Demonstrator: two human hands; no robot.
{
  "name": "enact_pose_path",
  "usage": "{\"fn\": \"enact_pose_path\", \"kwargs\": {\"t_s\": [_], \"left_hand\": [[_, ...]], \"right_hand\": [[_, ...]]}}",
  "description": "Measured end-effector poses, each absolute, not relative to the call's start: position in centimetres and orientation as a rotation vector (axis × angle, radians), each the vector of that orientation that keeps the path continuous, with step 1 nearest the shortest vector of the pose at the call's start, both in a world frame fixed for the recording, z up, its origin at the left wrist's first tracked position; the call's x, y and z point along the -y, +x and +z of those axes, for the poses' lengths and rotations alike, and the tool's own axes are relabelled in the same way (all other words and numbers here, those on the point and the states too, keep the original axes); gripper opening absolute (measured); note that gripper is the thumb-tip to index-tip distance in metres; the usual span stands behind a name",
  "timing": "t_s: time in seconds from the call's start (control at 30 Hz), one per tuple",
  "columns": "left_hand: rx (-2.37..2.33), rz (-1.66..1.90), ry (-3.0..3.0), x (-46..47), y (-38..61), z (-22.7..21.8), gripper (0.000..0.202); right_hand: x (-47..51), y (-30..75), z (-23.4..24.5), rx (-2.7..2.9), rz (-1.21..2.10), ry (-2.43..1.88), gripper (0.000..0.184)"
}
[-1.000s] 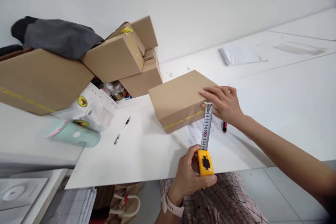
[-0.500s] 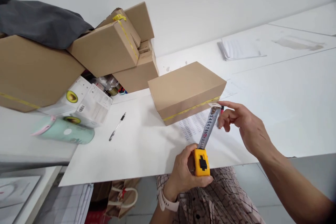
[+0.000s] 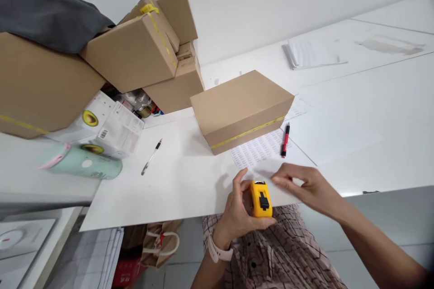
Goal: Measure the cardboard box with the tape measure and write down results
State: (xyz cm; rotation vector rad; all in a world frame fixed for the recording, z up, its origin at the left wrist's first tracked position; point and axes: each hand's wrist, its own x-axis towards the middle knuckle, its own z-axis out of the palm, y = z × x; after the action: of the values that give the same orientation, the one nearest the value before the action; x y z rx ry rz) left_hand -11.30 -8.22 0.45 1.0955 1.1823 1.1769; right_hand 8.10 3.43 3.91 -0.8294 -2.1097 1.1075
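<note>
My left hand [image 3: 233, 203] is wrapped around a yellow tape measure [image 3: 261, 201] with a black slider, held over the table's front edge. Its blade is drawn in; only a bit of metal shows at the mouth. Just right of it, my right hand [image 3: 307, 185] is closed, thumb and index fingertips pinched together, nothing visible between them. A closed cardboard box [image 3: 242, 108] with a yellow band rests beyond both hands, partly on a printed sheet [image 3: 252, 151]. Beside the box's right end lies a red and black marker [image 3: 285, 140].
Large cardboard boxes [image 3: 132, 54] are stacked at the left, under dark cloth [image 3: 50, 16]. A mint bottle [image 3: 91, 162] lies beside white cartons with avocado pictures [image 3: 120, 128]. A pen [image 3: 151, 157] lies left of the box. A paper stack [image 3: 313, 54] sits at the back right.
The tape's blade, stretched toward the box before, has gone back into its case. My right hand has moved from the blade's end toward me, and its fingers have pinched together.
</note>
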Motion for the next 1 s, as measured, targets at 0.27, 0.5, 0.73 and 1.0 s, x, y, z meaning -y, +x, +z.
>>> {"fn": "enact_pose_path", "kwargs": {"t_s": [0.27, 0.5, 0.73, 1.0], "left_hand": [[-1.339, 1.336, 1.345, 8.5, -12.3, 0.7, 0.101], [-1.821, 1.769, 2.246, 2.5, -18.1, 10.8, 0.086], [-1.999, 1.191, 2.558, -6.6, -21.1, 12.2, 0.062], [-2.139, 1.390, 2.484, -3.1, -17.5, 8.4, 0.058]], "right_hand": [[-10.6, 8.6, 0.5, 1.952, 0.425, -1.811, 0.066], [-10.1, 8.3, -1.0, 2.164, 0.118, -1.663, 0.044], [-9.9, 8.8, -1.6, 2.161, 0.050, -1.713, 0.040], [-9.2, 9.3, -1.5, 2.049, 0.085, -1.679, 0.034]]}}
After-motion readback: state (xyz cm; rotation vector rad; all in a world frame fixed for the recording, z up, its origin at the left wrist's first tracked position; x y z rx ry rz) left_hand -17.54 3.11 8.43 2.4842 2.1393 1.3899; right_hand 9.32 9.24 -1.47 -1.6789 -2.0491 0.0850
